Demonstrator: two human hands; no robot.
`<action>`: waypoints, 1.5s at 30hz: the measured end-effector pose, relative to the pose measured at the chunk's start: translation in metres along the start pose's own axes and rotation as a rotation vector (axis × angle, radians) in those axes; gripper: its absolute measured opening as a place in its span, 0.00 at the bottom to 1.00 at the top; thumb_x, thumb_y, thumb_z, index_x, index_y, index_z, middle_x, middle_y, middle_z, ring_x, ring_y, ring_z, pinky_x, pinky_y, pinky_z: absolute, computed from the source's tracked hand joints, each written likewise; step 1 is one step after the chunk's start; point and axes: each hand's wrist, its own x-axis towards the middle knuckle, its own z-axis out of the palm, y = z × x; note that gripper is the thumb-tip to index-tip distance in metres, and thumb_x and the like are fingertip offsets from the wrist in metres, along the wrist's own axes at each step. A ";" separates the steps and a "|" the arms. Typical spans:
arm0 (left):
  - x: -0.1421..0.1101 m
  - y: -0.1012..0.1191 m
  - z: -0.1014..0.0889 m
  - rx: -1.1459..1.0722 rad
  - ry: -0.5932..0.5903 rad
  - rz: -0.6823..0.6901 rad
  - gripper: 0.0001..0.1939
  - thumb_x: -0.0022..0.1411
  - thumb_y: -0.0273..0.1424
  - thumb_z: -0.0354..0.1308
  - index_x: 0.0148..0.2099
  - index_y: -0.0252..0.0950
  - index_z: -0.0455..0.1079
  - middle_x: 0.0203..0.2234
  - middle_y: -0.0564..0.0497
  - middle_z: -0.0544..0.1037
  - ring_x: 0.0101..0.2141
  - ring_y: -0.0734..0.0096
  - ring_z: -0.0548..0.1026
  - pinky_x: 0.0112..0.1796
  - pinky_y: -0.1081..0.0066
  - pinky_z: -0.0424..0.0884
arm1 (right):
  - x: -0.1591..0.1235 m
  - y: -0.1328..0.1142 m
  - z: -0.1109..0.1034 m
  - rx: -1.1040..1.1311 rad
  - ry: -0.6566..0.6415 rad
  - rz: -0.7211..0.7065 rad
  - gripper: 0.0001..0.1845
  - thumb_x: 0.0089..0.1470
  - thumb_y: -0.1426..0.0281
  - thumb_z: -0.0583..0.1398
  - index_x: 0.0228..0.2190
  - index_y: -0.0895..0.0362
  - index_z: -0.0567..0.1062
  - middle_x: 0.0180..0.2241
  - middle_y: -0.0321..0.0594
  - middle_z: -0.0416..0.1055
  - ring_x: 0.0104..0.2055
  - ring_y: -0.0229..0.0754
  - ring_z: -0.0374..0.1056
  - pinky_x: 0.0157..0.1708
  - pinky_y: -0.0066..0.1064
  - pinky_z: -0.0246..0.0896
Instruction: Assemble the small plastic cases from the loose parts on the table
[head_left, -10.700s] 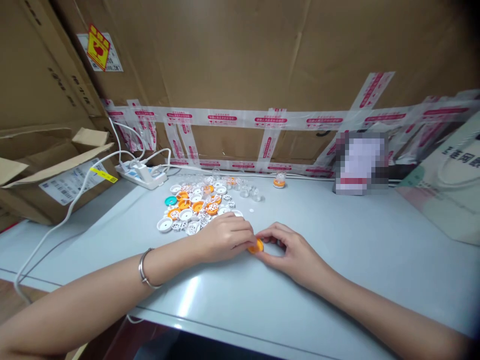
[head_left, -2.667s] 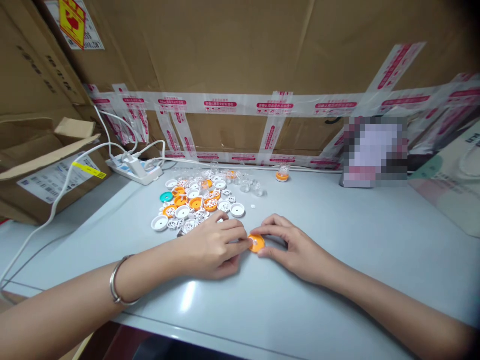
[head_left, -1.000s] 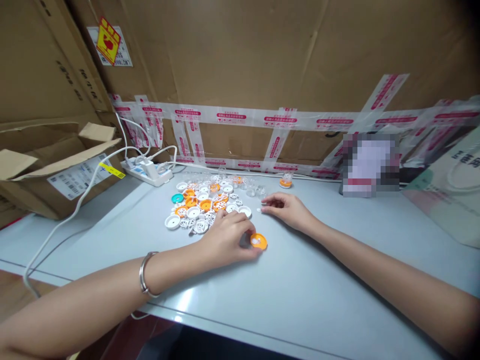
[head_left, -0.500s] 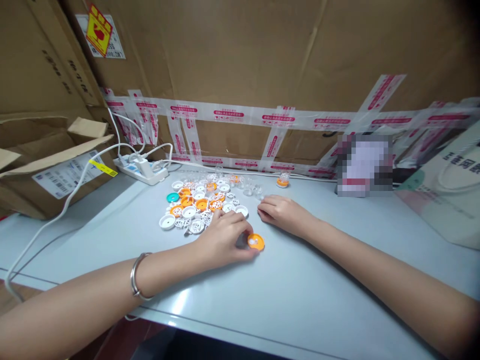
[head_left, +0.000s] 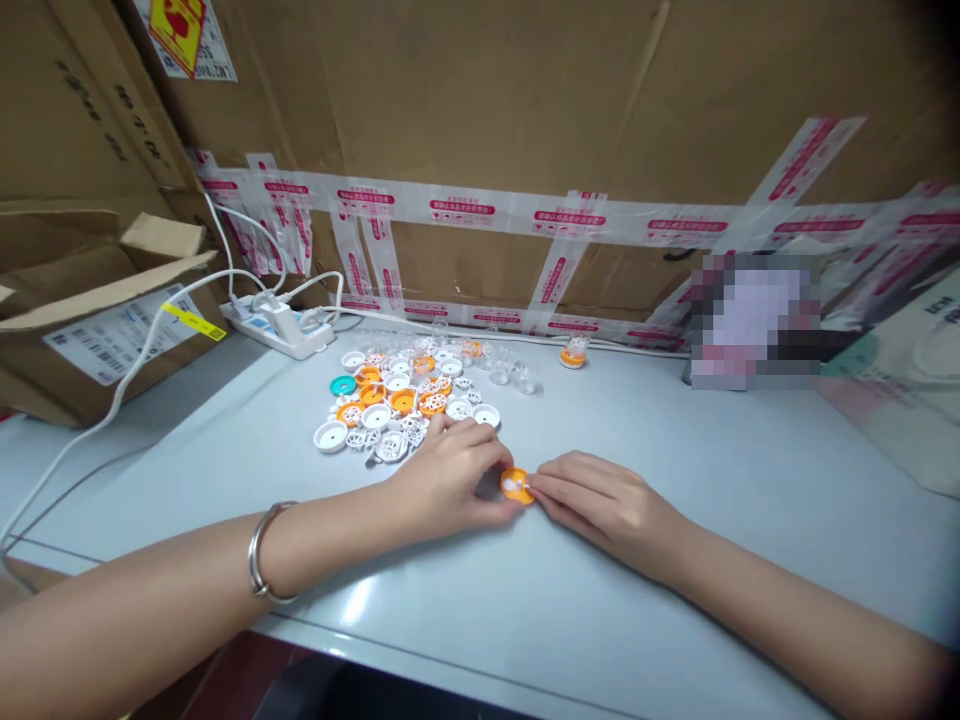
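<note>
Between the thumb and fingers of my left hand [head_left: 461, 475] is a round orange plastic cap [head_left: 516, 486] with small white parts inside. It rests on or just above the table [head_left: 645, 650]; I cannot tell which. My right hand [head_left: 611, 505] has its fingertips pinched together at the cap's right edge, over a tiny white piece whose kind is hidden. Just beyond my left hand spreads a pile of loose parts: white cups [head_left: 331, 436], orange cups [head_left: 403, 401], a teal cup [head_left: 343, 386], white spoked wheels [head_left: 391, 446] and clear domes [head_left: 525, 380].
An orange-based piece with a clear top [head_left: 574, 352] stands alone near the back. A power strip [head_left: 281, 328] with white cables lies at the back left, beside an open cardboard box [head_left: 82, 330]. A large taped carton [head_left: 465, 110] walls off the back. A bag [head_left: 900, 390] stands at right.
My right hand has come from beside the pile toward me to the orange cap, its fingertips now at the cap's edge. My left hand still holds the cap. The view has shifted slightly.
</note>
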 end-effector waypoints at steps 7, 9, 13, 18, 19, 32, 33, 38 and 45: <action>0.000 -0.001 0.000 0.006 -0.003 0.001 0.14 0.54 0.41 0.57 0.37 0.36 0.69 0.32 0.52 0.73 0.38 0.66 0.70 0.40 0.65 0.53 | -0.001 0.002 0.000 -0.019 -0.011 -0.029 0.09 0.57 0.76 0.55 0.40 0.60 0.71 0.31 0.45 0.75 0.33 0.40 0.70 0.32 0.32 0.69; 0.000 0.000 0.001 0.006 -0.005 0.002 0.14 0.54 0.41 0.57 0.37 0.36 0.69 0.32 0.52 0.73 0.38 0.66 0.70 0.40 0.65 0.53 | 0.000 0.002 0.000 -0.019 -0.005 -0.035 0.09 0.57 0.76 0.55 0.40 0.60 0.71 0.31 0.45 0.75 0.33 0.40 0.70 0.32 0.32 0.69; -0.001 0.000 0.001 -0.002 -0.001 0.006 0.14 0.54 0.41 0.57 0.37 0.36 0.69 0.32 0.52 0.73 0.38 0.67 0.70 0.40 0.65 0.53 | 0.002 0.001 -0.001 -0.008 0.010 -0.029 0.08 0.57 0.76 0.55 0.38 0.61 0.72 0.30 0.45 0.75 0.32 0.40 0.70 0.32 0.32 0.69; 0.000 -0.001 0.001 -0.001 0.003 0.017 0.13 0.55 0.41 0.57 0.37 0.37 0.69 0.32 0.52 0.73 0.38 0.67 0.69 0.40 0.66 0.53 | 0.002 0.002 -0.002 0.050 -0.022 -0.010 0.08 0.56 0.76 0.55 0.37 0.60 0.73 0.30 0.44 0.75 0.31 0.39 0.69 0.30 0.30 0.68; 0.000 -0.001 0.001 0.000 0.004 0.018 0.13 0.55 0.41 0.57 0.37 0.37 0.69 0.32 0.52 0.73 0.38 0.67 0.69 0.41 0.66 0.53 | 0.002 0.002 -0.002 0.062 -0.040 -0.003 0.08 0.56 0.76 0.56 0.37 0.60 0.73 0.30 0.45 0.74 0.31 0.39 0.69 0.30 0.30 0.68; 0.000 -0.001 -0.001 -0.003 -0.017 0.015 0.13 0.56 0.41 0.57 0.38 0.37 0.69 0.33 0.53 0.73 0.38 0.67 0.69 0.40 0.66 0.53 | -0.002 0.001 -0.003 0.125 -0.104 0.087 0.10 0.55 0.76 0.56 0.39 0.59 0.74 0.32 0.45 0.72 0.34 0.40 0.67 0.32 0.31 0.67; 0.000 -0.001 -0.001 -0.002 -0.020 0.015 0.13 0.56 0.41 0.57 0.38 0.37 0.69 0.33 0.53 0.73 0.38 0.68 0.69 0.40 0.66 0.52 | -0.002 0.001 -0.003 0.143 -0.108 0.110 0.10 0.55 0.75 0.56 0.38 0.58 0.74 0.32 0.45 0.72 0.34 0.40 0.67 0.32 0.31 0.67; 0.000 -0.001 -0.001 0.007 -0.028 0.004 0.13 0.56 0.41 0.57 0.39 0.37 0.69 0.33 0.53 0.73 0.39 0.67 0.70 0.40 0.66 0.52 | 0.000 0.002 -0.002 0.303 -0.048 0.241 0.08 0.54 0.74 0.58 0.36 0.57 0.75 0.33 0.43 0.72 0.35 0.39 0.68 0.34 0.31 0.67; 0.000 -0.002 0.000 -0.002 -0.025 0.008 0.14 0.56 0.42 0.58 0.39 0.38 0.69 0.34 0.52 0.74 0.39 0.66 0.69 0.40 0.66 0.51 | -0.002 0.003 -0.002 0.363 -0.003 0.271 0.08 0.54 0.74 0.58 0.36 0.57 0.76 0.33 0.44 0.72 0.35 0.39 0.70 0.34 0.29 0.67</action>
